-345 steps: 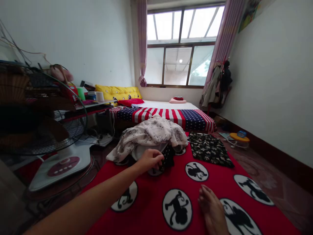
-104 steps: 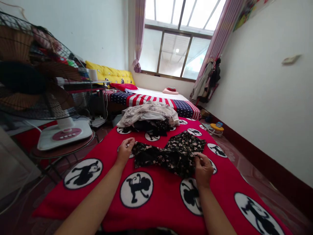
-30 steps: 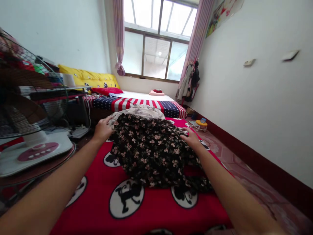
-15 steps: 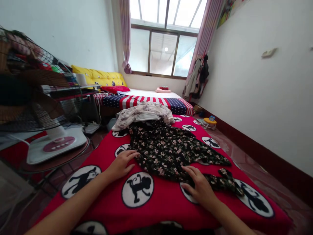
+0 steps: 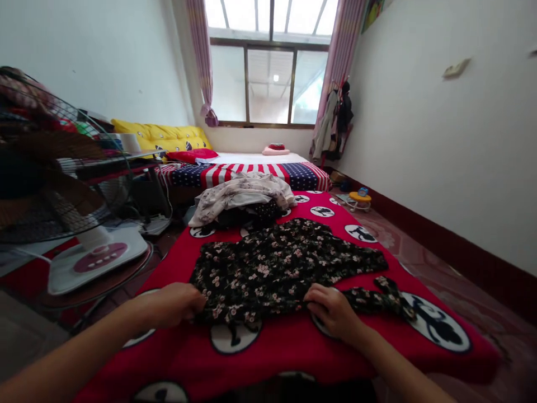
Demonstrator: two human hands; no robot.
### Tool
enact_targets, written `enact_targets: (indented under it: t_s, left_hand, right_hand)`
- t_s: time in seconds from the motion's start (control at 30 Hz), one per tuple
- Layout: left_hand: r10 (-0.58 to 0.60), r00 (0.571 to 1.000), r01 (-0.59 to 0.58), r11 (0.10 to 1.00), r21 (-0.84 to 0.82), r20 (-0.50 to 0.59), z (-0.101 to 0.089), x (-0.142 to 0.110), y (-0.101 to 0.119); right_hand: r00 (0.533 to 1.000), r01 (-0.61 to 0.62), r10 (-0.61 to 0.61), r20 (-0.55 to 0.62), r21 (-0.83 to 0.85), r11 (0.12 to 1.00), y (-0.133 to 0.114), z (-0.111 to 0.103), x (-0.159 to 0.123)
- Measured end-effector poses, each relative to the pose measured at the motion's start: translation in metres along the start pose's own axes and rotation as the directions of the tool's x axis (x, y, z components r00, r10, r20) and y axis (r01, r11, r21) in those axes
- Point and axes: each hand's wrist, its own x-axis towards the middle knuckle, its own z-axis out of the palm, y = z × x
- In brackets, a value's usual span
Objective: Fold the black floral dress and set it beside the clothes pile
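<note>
While both of my hands rest at the near side of the red cover, a black floral garment lies spread before me, roughly centred and largely flat. My left hand [image 5: 182, 304] is closed, its fingers curled tightly about the garment's near left corner. My right hand [image 5: 331, 310] is bent at the knuckles, its fingertips and thumb drawn together on the near hem. Between them the hem of the black floral garment [image 5: 268, 268] runs nearly straight. One sleeve-like part extends to the right; a second, narrower strip lies nearer to me, beyond my right hand, its end bent back on itself. The red cover [image 5: 272, 352] bears white discs with dark monkey figures, several partly hidden by the garment.

Just behind the garment is a heap: a pale floral cloth [image 5: 247, 193], loosely crumpled, rests over a dark dotted cloth [image 5: 268, 210]. Farther back stands a bed, its striped and starred bedspread [image 5: 251, 174] hanging over the front edge. To the left, a fan with a white base [image 5: 98, 258] stands on a round seat; behind it, a counter [image 5: 146, 155] carries a white roll [image 5: 130, 143]. Near the right wall stands a yellow stool [image 5: 359, 197].
</note>
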Motion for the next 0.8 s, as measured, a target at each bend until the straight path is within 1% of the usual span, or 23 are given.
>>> enact_targets:
  t_s: [0.03,0.1,0.17,0.2,0.23,0.27,0.3,0.33,0.37,0.4,0.43,0.47,0.53,0.6,0.67,0.73,0.8]
  left_hand:
    - [-0.006,0.994,0.002,0.999,0.032,0.11,-0.003,-0.01,0.002]
    - [-0.023,0.946,-0.003,0.997,0.081,0.324,-0.007,-0.022,0.008]
    - [-0.063,0.911,0.029,0.996,0.089,0.407,-0.01,-0.023,0.013]
    - [-0.076,0.902,0.046,0.996,0.079,0.426,-0.011,-0.019,0.014]
    - [-0.081,0.905,0.06,0.996,0.065,0.417,-0.011,-0.012,0.014]
    - [-0.082,0.928,0.068,0.996,0.049,0.363,-0.011,-0.003,0.013]
    - [-0.083,0.961,0.076,0.996,0.039,0.263,-0.01,0.007,0.011]
    - [-0.09,0.988,0.085,0.995,0.042,0.125,-0.008,0.017,0.009]
    - [-0.098,0.995,0.1,0.993,0.061,-0.025,-0.006,0.028,0.007]
    - [-0.106,0.982,0.122,0.988,0.094,-0.158,-0.004,0.039,0.004]
    - [-0.11,0.96,0.147,0.98,0.133,-0.256,-0.002,0.049,0.002]
    - [-0.107,0.943,0.169,0.97,0.176,-0.315,0.0,0.057,0.0]
    - [-0.101,0.929,0.202,0.944,0.262,-0.355,0.002,0.07,-0.004]
    - [-0.101,0.922,0.234,0.915,0.329,-0.374,0.0,0.078,-0.006]
    - [-0.106,0.899,0.275,0.892,0.36,-0.424,-0.006,0.082,-0.008]
    - [-0.113,0.848,0.319,0.889,0.329,-0.517,-0.015,0.084,-0.01]
    - [-0.149,0.79,0.332,0.92,0.21,-0.594,-0.025,0.086,-0.013]
  right_hand:
    - [0.999,0.02,-0.02,0.035,0.001,1.0,-0.004,0.001,0.001]
    - [0.997,0.04,-0.04,0.066,0.006,0.999,-0.011,0.003,0.003]
    - [0.997,0.041,-0.041,0.059,0.003,0.999,-0.014,0.005,0.003]
    - [0.998,0.038,-0.038,0.048,-0.004,0.999,-0.015,0.005,0.002]
    - [0.999,0.036,-0.035,0.033,-0.013,0.999,-0.015,0.006,0.001]
    - [0.999,0.035,-0.035,0.018,-0.022,0.999,-0.014,0.006,-0.001]
    - [0.999,0.038,-0.038,0.003,-0.028,0.999,-0.014,0.006,-0.003]
    - [0.999,0.043,-0.043,-0.015,-0.03,0.999,-0.013,0.006,-0.005]
    - [0.998,0.043,-0.044,-0.037,-0.028,0.999,-0.011,0.006,-0.005]
    - [0.997,0.038,-0.04,-0.062,-0.024,0.999,-0.009,0.005,-0.004]
    - [0.995,0.026,-0.028,-0.092,-0.021,0.999,-0.006,0.003,0.001]
    - [0.992,0.006,-0.009,-0.127,-0.021,1.0,-0.002,0.0,0.008]
    - [0.976,-0.063,0.054,-0.211,-0.039,0.997,0.009,-0.01,0.031]
    - [0.952,-0.166,0.134,-0.277,-0.093,0.982,0.026,-0.022,0.065]
    - [0.931,-0.288,0.225,-0.286,-0.202,0.936,0.045,-0.033,0.101]
    - [0.902,-0.412,0.327,-0.282,-0.331,0.849,0.066,-0.039,0.131]
    - [0.868,-0.493,0.409,-0.281,-0.398,0.774,0.083,-0.038,0.151]
